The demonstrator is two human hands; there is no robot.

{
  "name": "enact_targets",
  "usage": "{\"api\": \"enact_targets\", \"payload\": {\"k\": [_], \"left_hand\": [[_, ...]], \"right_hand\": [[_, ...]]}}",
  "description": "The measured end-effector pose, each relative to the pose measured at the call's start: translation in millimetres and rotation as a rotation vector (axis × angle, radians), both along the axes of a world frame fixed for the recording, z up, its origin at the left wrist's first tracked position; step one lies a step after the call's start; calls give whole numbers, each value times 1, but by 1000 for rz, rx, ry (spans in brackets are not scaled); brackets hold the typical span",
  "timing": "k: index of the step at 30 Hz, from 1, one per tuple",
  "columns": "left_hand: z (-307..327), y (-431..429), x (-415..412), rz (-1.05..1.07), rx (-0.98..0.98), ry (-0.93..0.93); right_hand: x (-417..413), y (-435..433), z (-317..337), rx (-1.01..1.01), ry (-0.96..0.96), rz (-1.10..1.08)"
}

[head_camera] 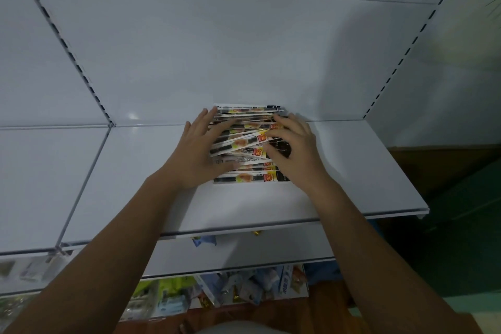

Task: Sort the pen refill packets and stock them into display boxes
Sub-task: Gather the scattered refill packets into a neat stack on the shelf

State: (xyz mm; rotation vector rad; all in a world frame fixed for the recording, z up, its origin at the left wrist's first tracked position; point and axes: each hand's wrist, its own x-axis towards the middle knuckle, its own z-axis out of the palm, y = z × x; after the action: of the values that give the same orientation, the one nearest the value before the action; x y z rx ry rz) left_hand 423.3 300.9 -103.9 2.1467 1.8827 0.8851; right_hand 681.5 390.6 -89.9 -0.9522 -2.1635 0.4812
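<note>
A loose pile of long, narrow pen refill packets (245, 144), white with black, yellow and red print, lies fanned out on a white shelf (352, 171) against its back panel. My left hand (200, 152) rests flat on the pile's left side with its fingers spread over the packets. On the pile's right side my right hand (292, 149) lies with its fingers curled down onto the packets' ends. Both hands press on the pile from opposite sides. No display box is in view.
The white back panel (217, 49) rises behind the pile, with slotted uprights (67, 46) left and right. A second white shelf (244, 252) sits below. Under it lie mixed packaged goods (244, 287). Dark green flooring (461, 225) is at the right.
</note>
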Motion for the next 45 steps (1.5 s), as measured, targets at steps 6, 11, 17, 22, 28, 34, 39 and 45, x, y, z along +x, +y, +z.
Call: {"api": "enact_targets", "payload": {"k": [6, 11, 17, 22, 28, 34, 39, 45], "left_hand": [[-3, 1, 20, -10, -25, 185], [3, 14, 16, -23, -15, 219], [2, 1, 9, -70, -3, 282], [2, 6, 4, -35, 1, 211], [6, 23, 7, -17, -52, 346], [10, 37, 3, -49, -53, 326], [-3, 15, 6, 130, 17, -156], [1, 23, 34, 383, -53, -1125]], "right_hand": [[4, -6, -10, 2, -270, 156], [-1, 5, -8, 70, -191, 67], [16, 1, -15, 73, -229, 115], [12, 0, -9, 124, -176, 66], [-6, 19, 9, 26, -433, 25], [-15, 40, 16, -79, -523, 68], [1, 26, 11, -266, -183, 17], [-27, 29, 8, -707, 365, -279]]}}
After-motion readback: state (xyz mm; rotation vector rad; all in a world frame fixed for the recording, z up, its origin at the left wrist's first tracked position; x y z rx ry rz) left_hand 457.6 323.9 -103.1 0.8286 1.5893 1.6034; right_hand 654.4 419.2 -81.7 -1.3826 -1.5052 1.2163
